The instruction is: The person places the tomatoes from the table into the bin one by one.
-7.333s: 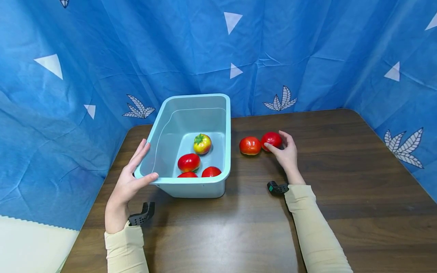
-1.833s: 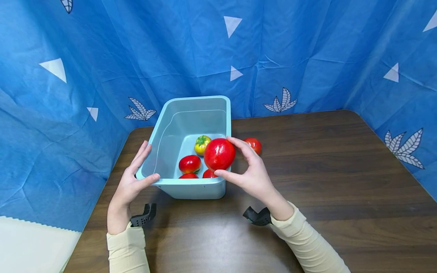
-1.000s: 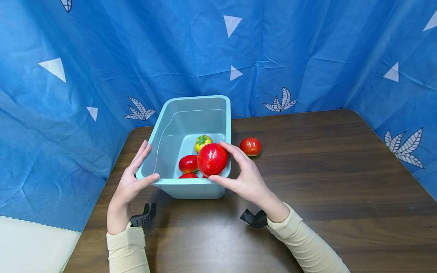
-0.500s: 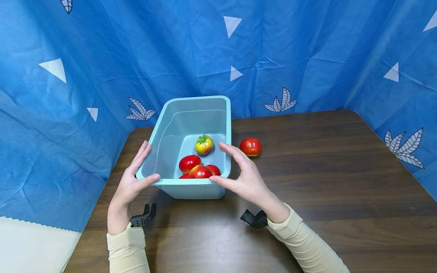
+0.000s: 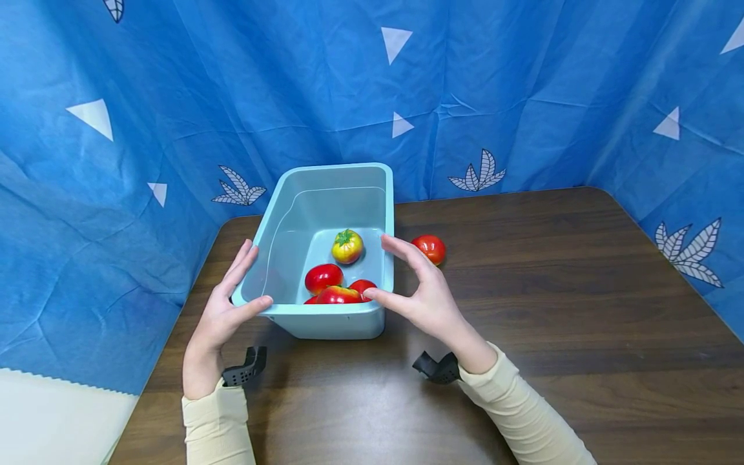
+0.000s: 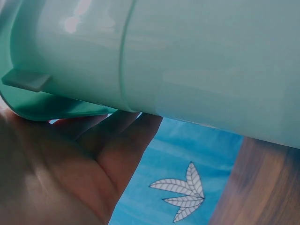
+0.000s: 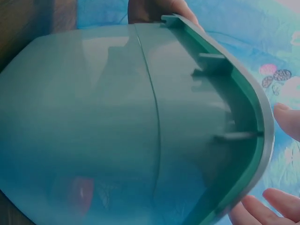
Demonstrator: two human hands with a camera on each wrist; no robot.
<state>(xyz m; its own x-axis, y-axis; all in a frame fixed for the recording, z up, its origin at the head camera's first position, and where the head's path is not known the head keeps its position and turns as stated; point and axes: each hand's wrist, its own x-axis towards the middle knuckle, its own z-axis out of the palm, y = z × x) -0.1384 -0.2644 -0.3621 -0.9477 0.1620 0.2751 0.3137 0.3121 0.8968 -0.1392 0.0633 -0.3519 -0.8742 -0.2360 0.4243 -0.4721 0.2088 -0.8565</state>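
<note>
My left hand (image 5: 219, 316) rests at the near left corner of the pale blue bin (image 5: 334, 323), thumb over the front rim and straight fingers along its left side. Over the bin's right rim hangs my right hand (image 5: 427, 300), thumb and fingers spread apart with nothing between them. A red-and-yellow tomato (image 5: 338, 296) lies low behind the front wall, partly hidden by it. Around it are other red tomatoes, one red tomato (image 5: 323, 278) behind it and another at its right. Farther back sits a yellow tomato (image 5: 347, 247) with a green leafy top.
One red tomato (image 5: 431, 248) lies on the brown wooden table (image 5: 558, 284), just right of the bin and partly covered by my right fingers. A blue curtain (image 5: 325, 77) with white shapes closes off the back and sides.
Earlier my right hand picked a red tomato off the table and carried it over the bin. Its fingers have let go, the tomato dropped inside, and the hand has shifted slightly right.
</note>
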